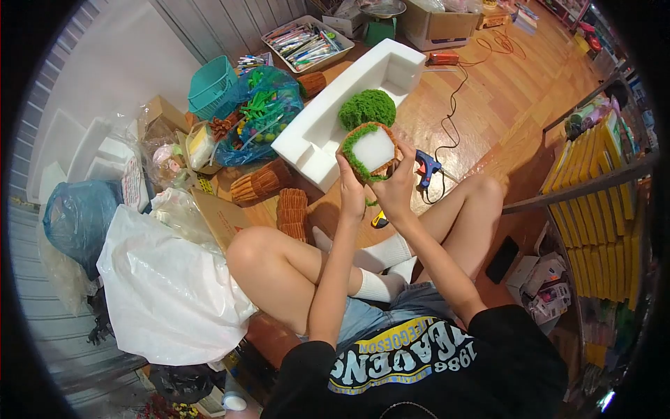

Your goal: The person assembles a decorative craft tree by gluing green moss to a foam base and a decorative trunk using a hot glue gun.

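Note:
My left hand [350,183] and my right hand [396,183] hold a round piece [373,150] between them, above my crossed legs. It has a white face, a brown ribbed side and green fuzzy trim around part of its edge. My left fingers wrap its left side; my right fingers grip its lower right. Just beyond it, a green fuzzy ball [368,109] rests in a white foam tray [307,136]. A blue glue gun [427,167] lies right of my right hand. Below my hands is a yellow and black tool [380,221], partly hidden.
Brown ribbed bundles [262,183] lie on the floor at left, near a blue bag [259,112] of green pieces and a teal basket [212,87]. A tray of pens [308,43] stands behind. At right are a shelf of yellow books [593,160] and a phone [502,259].

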Demonstrator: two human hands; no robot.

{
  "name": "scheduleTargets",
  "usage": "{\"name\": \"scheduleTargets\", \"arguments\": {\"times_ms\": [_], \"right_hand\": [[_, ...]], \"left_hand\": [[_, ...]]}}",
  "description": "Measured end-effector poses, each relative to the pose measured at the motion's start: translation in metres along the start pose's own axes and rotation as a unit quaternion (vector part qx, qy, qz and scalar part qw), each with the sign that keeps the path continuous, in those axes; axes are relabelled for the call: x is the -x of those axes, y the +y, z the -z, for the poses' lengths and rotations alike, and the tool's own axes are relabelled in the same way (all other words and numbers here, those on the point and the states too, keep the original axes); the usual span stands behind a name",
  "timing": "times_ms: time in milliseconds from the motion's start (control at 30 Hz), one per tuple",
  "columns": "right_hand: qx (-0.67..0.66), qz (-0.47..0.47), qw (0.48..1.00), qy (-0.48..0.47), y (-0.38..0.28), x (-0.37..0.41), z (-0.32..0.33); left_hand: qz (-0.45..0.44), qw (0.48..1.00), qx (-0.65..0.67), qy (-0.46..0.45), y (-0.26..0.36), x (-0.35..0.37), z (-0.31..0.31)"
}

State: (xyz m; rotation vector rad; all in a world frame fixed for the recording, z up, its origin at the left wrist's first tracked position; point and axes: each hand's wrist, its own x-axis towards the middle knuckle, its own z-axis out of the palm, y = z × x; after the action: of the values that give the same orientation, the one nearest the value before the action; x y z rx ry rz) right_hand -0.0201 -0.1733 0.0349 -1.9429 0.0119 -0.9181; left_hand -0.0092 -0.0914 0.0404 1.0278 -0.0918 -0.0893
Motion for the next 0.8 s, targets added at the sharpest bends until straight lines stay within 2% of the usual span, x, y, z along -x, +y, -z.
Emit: {"name": "scheduleTargets", "arguments": {"times_ms": [33, 67, 133, 167, 233, 367, 433, 467, 533, 567, 700, 800], "right_hand": [[-0.016, -0.011, 1.0, -0.003, -0.001, -0.002, 0.002], [-0.016, -0.011, 1.0, -0.004, -0.002, -0.003, 0.003], [0.008, 0.008, 1.0, -0.009, -0.004, -0.007, 0.007], [0.008, 0.008, 1.0, -0.008, -0.004, -0.009, 0.008], [-0.003, -0.04, 0.997, -0.066, -0.005, -0.013, 0.013], [0.035, -0.026, 0.993, -0.11, -0.017, -0.028, 0.042], [0.049, -0.085, 0.963, -0.249, -0.022, -0.037, 0.062], [0.05, -0.085, 0.963, -0.25, -0.021, -0.042, 0.069], [-0.007, -0.159, 0.913, -0.375, -0.022, -0.053, 0.08], [-0.035, -0.128, 0.918, -0.373, -0.026, -0.056, 0.082], [-0.061, -0.134, 0.917, -0.371, -0.041, -0.073, 0.089], [-0.02, -0.089, 0.931, -0.353, -0.037, -0.079, 0.086]], "left_hand": [[0.007, 0.999, 0.053, -0.001, -0.001, -0.001, 0.0], [0.007, 0.999, 0.054, -0.001, -0.002, -0.001, 0.001], [-0.026, 0.992, 0.102, -0.064, 0.002, -0.002, 0.002], [-0.026, 0.992, 0.102, -0.065, 0.003, -0.002, 0.003], [-0.031, 0.995, 0.066, -0.073, 0.002, -0.003, 0.006], [-0.028, 0.995, 0.076, -0.057, 0.002, -0.006, 0.01], [-0.002, 0.998, 0.058, -0.02, 0.004, -0.006, 0.013], [-0.001, 0.998, 0.059, -0.02, 0.004, -0.006, 0.014], [-0.002, 0.997, 0.072, -0.027, 0.007, -0.007, 0.014], [-0.003, 0.997, 0.072, -0.027, 0.008, -0.007, 0.013], [-0.019, 0.999, 0.036, -0.033, 0.007, -0.009, 0.015], [-0.029, 0.999, 0.014, -0.043, 0.004, -0.011, 0.016]]}}
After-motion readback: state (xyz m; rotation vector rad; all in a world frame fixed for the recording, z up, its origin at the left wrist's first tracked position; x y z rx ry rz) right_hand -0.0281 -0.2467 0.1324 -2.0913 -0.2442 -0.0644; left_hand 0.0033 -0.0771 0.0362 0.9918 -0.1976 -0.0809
